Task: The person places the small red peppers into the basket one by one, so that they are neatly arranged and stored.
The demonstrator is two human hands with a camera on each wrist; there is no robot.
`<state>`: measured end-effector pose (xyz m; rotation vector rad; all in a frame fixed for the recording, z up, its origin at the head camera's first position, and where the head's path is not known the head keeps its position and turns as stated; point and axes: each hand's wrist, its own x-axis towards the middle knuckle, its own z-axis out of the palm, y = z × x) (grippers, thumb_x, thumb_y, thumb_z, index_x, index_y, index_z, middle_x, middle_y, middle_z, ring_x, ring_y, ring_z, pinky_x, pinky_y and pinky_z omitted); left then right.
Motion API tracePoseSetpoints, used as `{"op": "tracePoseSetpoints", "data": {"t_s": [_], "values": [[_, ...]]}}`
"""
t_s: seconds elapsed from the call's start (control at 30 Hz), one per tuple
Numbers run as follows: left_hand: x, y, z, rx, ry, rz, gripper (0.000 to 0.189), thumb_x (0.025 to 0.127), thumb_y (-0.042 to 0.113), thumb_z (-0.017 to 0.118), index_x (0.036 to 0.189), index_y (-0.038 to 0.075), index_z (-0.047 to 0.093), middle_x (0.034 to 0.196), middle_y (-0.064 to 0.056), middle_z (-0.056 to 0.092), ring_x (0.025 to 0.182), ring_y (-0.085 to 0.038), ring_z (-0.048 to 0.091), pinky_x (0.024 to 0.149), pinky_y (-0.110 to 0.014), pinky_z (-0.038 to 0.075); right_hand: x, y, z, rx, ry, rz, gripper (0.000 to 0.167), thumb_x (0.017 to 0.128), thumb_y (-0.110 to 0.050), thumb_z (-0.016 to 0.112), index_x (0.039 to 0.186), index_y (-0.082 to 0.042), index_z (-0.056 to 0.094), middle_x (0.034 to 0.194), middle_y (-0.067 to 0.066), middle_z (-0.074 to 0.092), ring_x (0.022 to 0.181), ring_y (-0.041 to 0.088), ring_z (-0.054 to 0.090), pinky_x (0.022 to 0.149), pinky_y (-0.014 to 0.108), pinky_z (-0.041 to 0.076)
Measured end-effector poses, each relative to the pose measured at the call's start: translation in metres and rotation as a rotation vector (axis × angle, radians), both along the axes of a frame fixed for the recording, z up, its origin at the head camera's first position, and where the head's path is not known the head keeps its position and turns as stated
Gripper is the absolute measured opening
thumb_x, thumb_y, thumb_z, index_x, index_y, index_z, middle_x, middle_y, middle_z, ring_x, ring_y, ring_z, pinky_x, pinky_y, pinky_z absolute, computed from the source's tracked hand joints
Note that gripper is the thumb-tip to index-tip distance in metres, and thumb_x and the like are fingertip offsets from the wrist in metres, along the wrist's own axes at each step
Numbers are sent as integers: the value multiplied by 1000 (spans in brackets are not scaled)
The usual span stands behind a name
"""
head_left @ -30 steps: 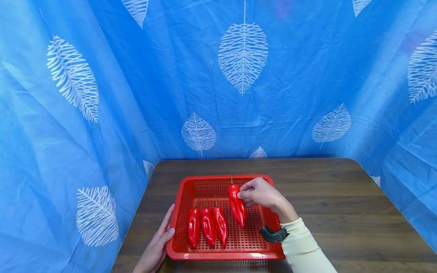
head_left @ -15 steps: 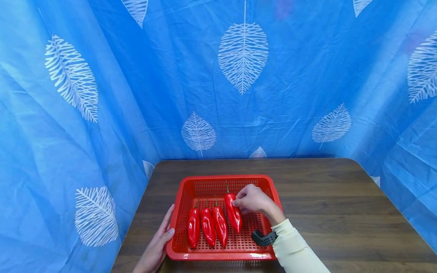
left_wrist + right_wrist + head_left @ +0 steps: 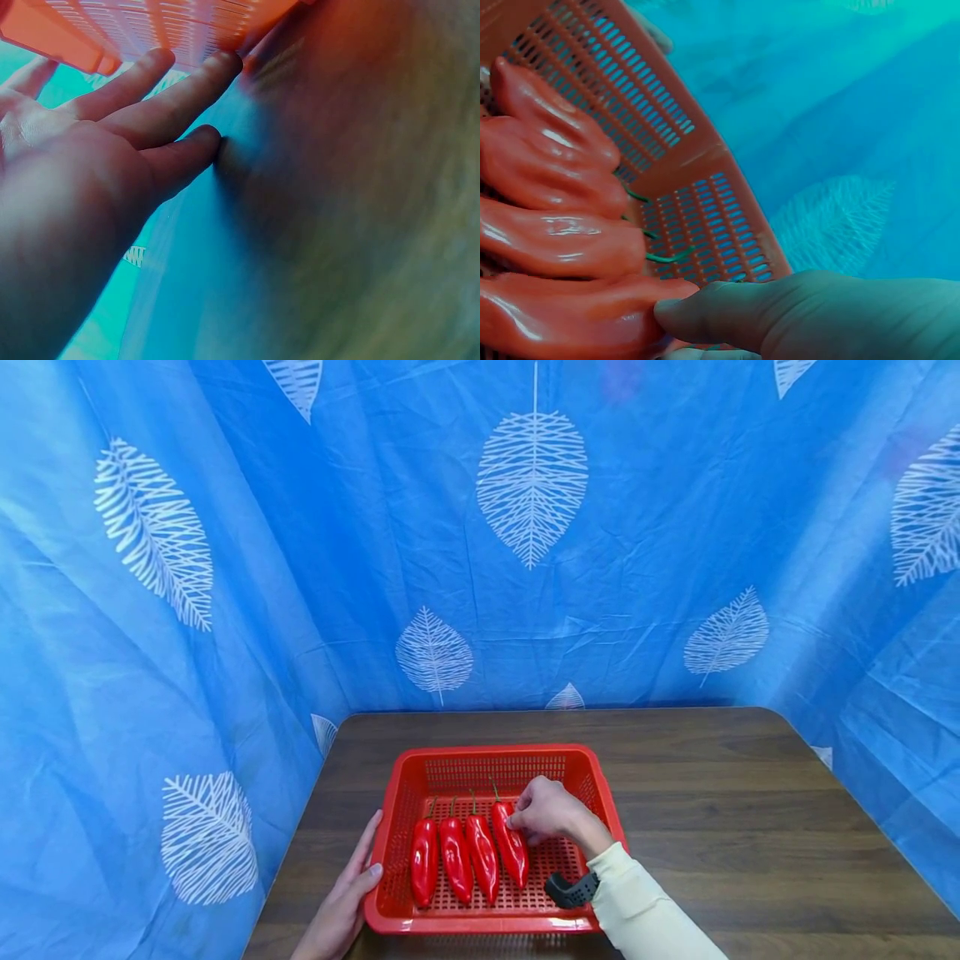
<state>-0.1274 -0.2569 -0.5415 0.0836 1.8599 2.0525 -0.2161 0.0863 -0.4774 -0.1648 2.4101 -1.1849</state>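
Right hand (image 3: 551,812) pinches red pepper (image 3: 513,856) — glossy skin might slip, jostling three peppers (image 3: 455,860) left of that hand; left hand (image 3: 341,897), fingers straight, touches slotted basket (image 3: 480,925).

My head feed's bright and decently crisp, white glints on the peppers (image 3: 456,860) and a pale sheen down the curtain (image 3: 813,543) at upper right. Left wrist's murky, right half basically brownish blur. Right wrist I get dim, heavy teal.
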Motion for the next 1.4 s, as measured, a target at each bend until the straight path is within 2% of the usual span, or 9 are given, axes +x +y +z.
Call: {"op": "tracePoseSetpoints", "data": {"t_s": [0.33, 0.67, 0.97, 1.17, 1.4], "values": [[1, -1, -1, -1, 14, -3, 80, 116, 27, 49, 178, 31, -1, 185, -16, -5, 166, -56, 11, 116, -56, 52, -2, -10, -7, 90, 1, 12, 16, 96, -11, 83, 83, -6, 76, 78, 7, 72, 67, 18, 76, 66, 34, 68], [1, -1, -3, 0, 8, 15, 82, 114, 26, 52, 178, 32, 1, 185, -14, -3, 167, -54, 11, 115, -55, 54, -2, -13, -7, 117, -25, 36, 12, 98, -11, 82, 87, -6, 80, 77, 8, 75, 66, 20, 77, 65, 34, 67], [1, -2, -4, -1, 13, 26, 82, 114, 26, 52, 178, 31, 2, 185, -13, -2, 167, -53, 10, 116, -56, 53, -1, -14, -10, 104, -45, 84, 17, 98, -5, 78, 82, -5, 78, 73, 10, 75, 63, 20, 77, 63, 34, 67], [1, -2, -4, -9, 5, 30, 83, 113, 26, 54, 178, 31, 2, 185, -13, -2, 167, -53, 13, 115, -54, 54, -1, -10, -10, 98, -56, 55, 12, 99, -10, 79, 88, -4, 81, 78, 10, 76, 67, 21, 77, 65, 34, 68], [0, -2, -3, -16, 9, 32, 82, 113, 27, 53, 178, 32, 4, 185, -14, 0, 167, -53, 14, 117, -55, 52, 0, -4, -4, 25, -31, 19, 14, 100, -12, 78, 89, -4, 80, 79, 10, 78, 71, 23, 78, 67, 37, 69]]}}
